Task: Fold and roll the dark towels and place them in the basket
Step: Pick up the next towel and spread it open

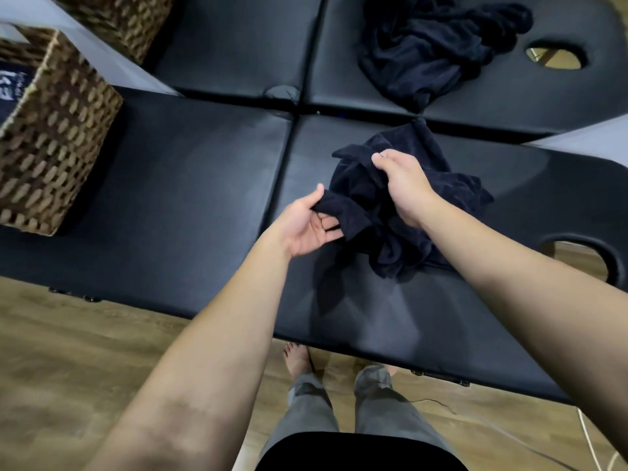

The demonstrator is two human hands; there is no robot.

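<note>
At the centre of the frame the left hand, palm up, pinches a hanging edge of a crumpled dark towel between thumb and fingers. Just right of it the right hand clutches a bunch of the same cloth from above, knuckles toward the camera. The towel hangs bunched between them over the near black padded table, its lower folds seeming to touch the surface.

This looks like the opening of the fold: the hands appear to be hunting for corners. The next move likely calls for finding two adjacent corners and spreading the cloth flat on the table before any fold or roll.

A heap of more dark towels lies on the far table at the upper right of the frame. The woven basket stands at the left edge, well apart from the hands.

The basket is cut off by the frame, so its contents are hard to read. Dark cloth on dark padding blurs the towel's edges, and the right hand's fingertips are buried in it.
</note>
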